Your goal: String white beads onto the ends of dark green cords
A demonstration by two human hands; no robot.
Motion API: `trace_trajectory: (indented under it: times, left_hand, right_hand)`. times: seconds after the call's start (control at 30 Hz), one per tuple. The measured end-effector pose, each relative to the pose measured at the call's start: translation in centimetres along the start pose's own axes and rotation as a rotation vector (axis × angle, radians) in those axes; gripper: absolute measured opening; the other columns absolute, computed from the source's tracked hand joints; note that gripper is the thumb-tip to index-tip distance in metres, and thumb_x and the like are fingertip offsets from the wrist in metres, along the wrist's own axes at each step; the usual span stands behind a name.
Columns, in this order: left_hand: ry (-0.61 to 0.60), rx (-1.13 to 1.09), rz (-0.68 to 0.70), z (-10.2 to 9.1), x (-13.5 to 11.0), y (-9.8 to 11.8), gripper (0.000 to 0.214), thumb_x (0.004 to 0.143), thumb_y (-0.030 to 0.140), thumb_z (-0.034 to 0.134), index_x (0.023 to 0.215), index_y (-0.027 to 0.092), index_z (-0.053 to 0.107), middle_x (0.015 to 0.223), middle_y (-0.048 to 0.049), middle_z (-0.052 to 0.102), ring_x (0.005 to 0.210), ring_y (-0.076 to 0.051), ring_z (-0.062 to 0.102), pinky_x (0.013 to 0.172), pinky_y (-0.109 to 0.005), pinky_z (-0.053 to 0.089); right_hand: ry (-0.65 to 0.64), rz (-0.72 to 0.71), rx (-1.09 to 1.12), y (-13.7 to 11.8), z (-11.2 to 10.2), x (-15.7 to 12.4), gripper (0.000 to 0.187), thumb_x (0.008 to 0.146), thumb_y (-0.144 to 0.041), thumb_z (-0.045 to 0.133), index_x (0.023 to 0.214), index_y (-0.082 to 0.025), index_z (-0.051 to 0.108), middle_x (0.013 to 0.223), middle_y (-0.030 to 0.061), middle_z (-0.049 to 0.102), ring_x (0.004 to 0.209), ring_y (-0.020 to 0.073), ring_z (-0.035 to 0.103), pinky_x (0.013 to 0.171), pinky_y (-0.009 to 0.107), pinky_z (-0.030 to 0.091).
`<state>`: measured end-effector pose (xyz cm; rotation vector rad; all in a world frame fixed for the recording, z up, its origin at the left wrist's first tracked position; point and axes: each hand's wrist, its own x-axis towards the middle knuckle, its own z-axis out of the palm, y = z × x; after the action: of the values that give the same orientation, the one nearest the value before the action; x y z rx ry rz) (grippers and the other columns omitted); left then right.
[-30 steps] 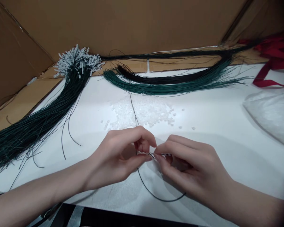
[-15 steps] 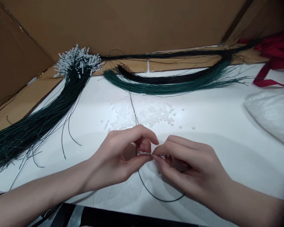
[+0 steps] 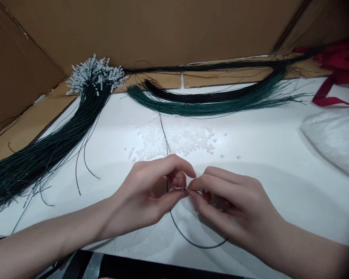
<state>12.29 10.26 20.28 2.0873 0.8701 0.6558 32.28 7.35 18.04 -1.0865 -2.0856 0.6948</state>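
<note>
Right hand (image 3: 235, 195) pinches wire (image 3: 185, 189); left hand (image 3: 148, 188), index arched, grip unclear.
Wire thin, dark; whitish beads (image 3: 177, 135) loosely heaped.

A thin dark wire (image 3: 202, 247) dotted with tiny white beads (image 3: 203, 190) stretched nearly level between the left hand (image 3: 154, 190) and the right hand (image 3: 235, 197), pinched at the right thumb and forefinger. The beads showed as pale specks to either side of that pinch, too small to count. Lower down, a slack length bowed out below the left hand in a smooth curve and passed behind the right, its join to the pinched stretch hidden.
</note>
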Motion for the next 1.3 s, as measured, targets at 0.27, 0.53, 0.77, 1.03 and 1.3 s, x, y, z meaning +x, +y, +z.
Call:
trace_trajectory:
  times: [0.27,0.53,0.77,1.03,1.3]
  left_hand:
    - [0.107,0.179,0.11,0.7,-0.1,-0.3,0.028,0.084,0.002,0.062,0.105,0.019,0.058,0.087,0.0035,0.065,0.074,-0.007,0.061,0.067,-0.018,0.047]
    - [0.148,0.259,0.24,0.8,-0.6,-0.7,0.037,0.083,-0.001,0.064,0.115,0.017,0.058,0.101,0.0029,0.07,0.09,-0.005,0.065,0.083,-0.013,0.047]
    - [0.155,0.253,0.287,0.7,-0.4,-0.8,0.035,0.084,0.0,0.065,0.115,0.014,0.059,0.1,0.001,0.071,0.088,-0.007,0.065,0.08,-0.016,0.048]
    - [0.222,0.262,0.33,0.5,-0.4,-1.0,0.037,0.079,-0.003,0.068,0.112,0.012,0.062,0.096,-0.0023,0.071,0.083,-0.011,0.065,0.074,-0.022,0.051]
    - [0.235,0.286,0.316,0.5,-0.3,-0.9,0.035,0.078,-0.001,0.069,0.109,0.012,0.062,0.093,-0.0037,0.072,0.079,-0.011,0.066,0.07,-0.023,0.052]
  right_hand:
    - [0.037,0.021,-0.048,0.0,0.2,0.0,0.015,0.084,-0.006,0.055,0.076,-0.015,0.064,0.066,-0.0028,0.05,0.053,0.0061,0.043,0.05,0.021,0.034]
    - [0.044,0.046,0.013,-0.1,0.1,0.1,0.015,0.084,-0.003,0.056,0.074,-0.014,0.061,0.063,-0.0038,0.045,0.053,0.0053,0.04,0.049,0.019,0.033]
    - [0.047,0.051,0.069,-0.1,0.1,0.2,0.014,0.081,-0.003,0.058,0.075,-0.016,0.057,0.064,-0.005,0.045,0.054,0.0053,0.041,0.049,0.019,0.033]
    - [0.014,0.131,0.17,-0.5,-0.3,0.2,0.013,0.088,-0.009,0.053,0.079,-0.017,0.054,0.061,-0.006,0.045,0.051,0.0056,0.039,0.047,0.019,0.034]
    - [0.04,0.138,0.182,-0.3,-0.4,0.1,0.014,0.09,-0.008,0.051,0.08,-0.018,0.054,0.061,-0.0057,0.046,0.05,0.0053,0.039,0.045,0.017,0.033]
